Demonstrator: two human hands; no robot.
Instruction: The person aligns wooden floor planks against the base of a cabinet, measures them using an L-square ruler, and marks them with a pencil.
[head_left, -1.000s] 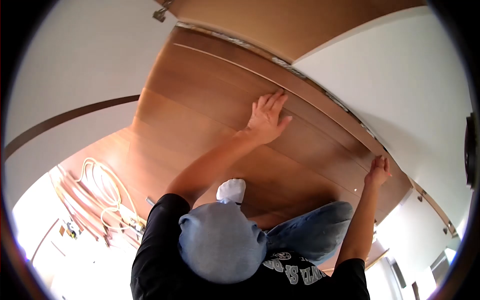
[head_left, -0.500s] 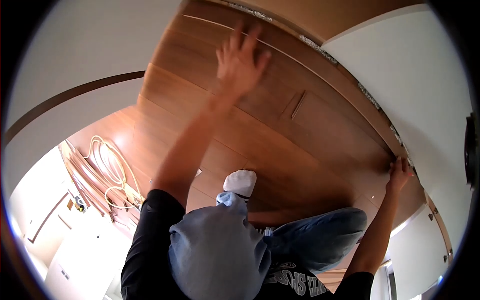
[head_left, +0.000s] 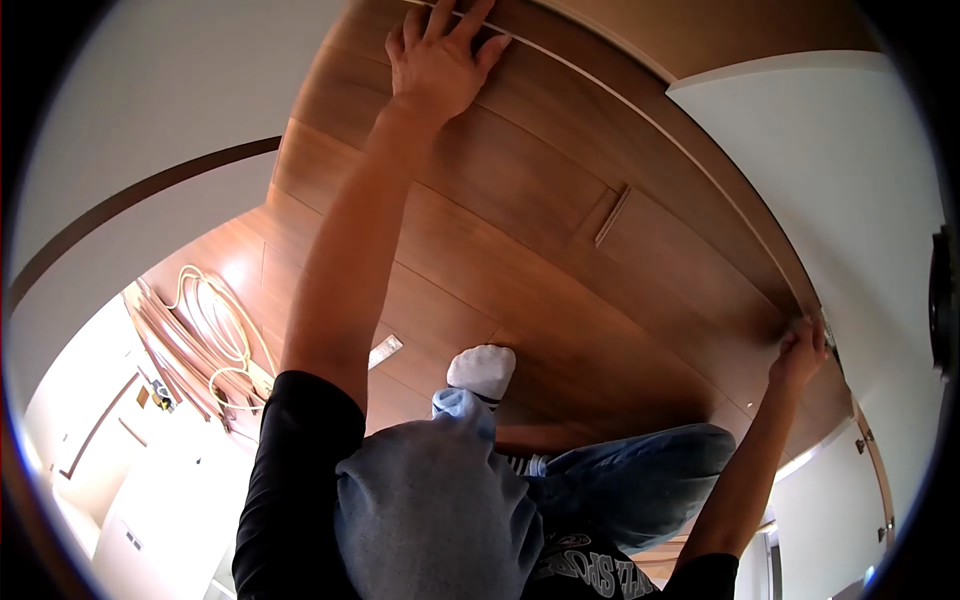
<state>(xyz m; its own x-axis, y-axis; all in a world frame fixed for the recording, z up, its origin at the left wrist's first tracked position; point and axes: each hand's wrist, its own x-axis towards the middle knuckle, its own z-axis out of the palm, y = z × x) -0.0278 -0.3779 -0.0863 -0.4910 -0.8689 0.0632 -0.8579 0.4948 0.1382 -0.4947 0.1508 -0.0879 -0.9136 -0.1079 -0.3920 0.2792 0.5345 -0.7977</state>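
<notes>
A long brown wood strip (head_left: 695, 135) runs along the foot of the white cabinet or wall panel (head_left: 800, 140), with a thin pale line down its inner edge. My left hand (head_left: 437, 70) lies on the strip's far-left part, fingers spread and pressing flat. At the strip's near-right end my right hand (head_left: 800, 352) has its fingers curled round the end, close to the cabinet base. Its fingertips are partly hidden. Below the strip spreads the brown wood floor (head_left: 520, 260).
A narrow slotted piece (head_left: 613, 215) lies on the floor. A small whitish piece (head_left: 385, 350) is beside my left forearm. At left are a coiled pale hose (head_left: 235, 345) and a bundle of long brown strips (head_left: 175, 345). My socked foot (head_left: 482, 370) rests centrally.
My left hand has moved up and left and come down on the strip. The strip has shifted against the cabinet base, covering the speckled gap that showed there. My right hand stays at its end.
</notes>
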